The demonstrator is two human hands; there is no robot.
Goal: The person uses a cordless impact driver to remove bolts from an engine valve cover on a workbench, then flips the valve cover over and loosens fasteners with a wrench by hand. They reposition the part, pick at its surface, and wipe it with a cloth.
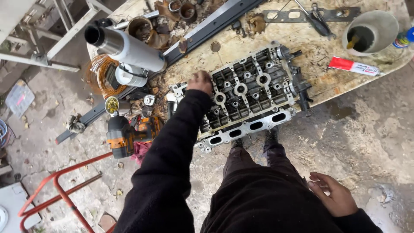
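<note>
We see the engine head (250, 92) lying near the front edge of the tabletop (327, 82), ports facing us. Our left hand (199, 82) rests on its left end, fingers curled onto the metal; our right hand (331, 196) hangs open and empty by our side. We judge it heavy, rigid and oily, best lifted by both ends with two hands

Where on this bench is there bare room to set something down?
Bare patches: between the cylinder head and the red-and-white tube, and between the head and the flat bracket. Crowded: the left end, around the left hand, the white cylinder and the drill.
</note>
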